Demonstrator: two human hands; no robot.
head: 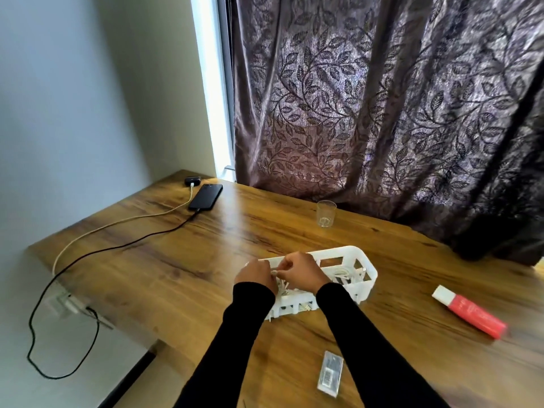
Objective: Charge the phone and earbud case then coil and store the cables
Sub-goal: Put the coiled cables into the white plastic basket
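A: White basket (365, 265) mid-table; white cable (281, 282) pinched over it by left hand (255, 276) and right hand (300, 272).

B: Phone (205, 197) and earbud case (192, 181) were plugged in at far corner. Glass (326, 213), red tube (469, 315) lay apart.

Single head-worn wide-angle view, looking forward and down across a wooden table (206, 260) from its near edge. Both forearms enter from the bottom, hands meeting at a white basket (347, 254) close to centre. Faces the curtain (382, 98) and wall corner (141, 83) behind the table. Edges bend from lens distortion.
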